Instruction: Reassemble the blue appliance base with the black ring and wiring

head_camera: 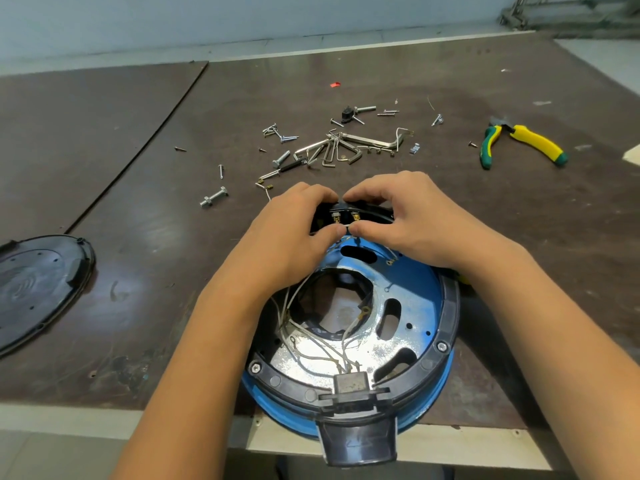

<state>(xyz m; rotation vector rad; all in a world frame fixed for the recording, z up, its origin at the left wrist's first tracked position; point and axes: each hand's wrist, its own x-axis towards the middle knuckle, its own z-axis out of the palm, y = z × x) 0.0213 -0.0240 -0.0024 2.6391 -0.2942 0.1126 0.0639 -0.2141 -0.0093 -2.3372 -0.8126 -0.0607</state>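
Hands meet at far rim of blue appliance base: left hand and right hand both curl fingers round black terminal block, thumbs touching just below it. Base sits open side up at near edge of table; black ring on its rim, white wiring loose inside. Hex keys, bolts, pliers beyond; black cover plate far left.

Far arc of black ring beneath the hands

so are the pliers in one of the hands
No, the pliers lie on the table, apart from the left hand and right hand.
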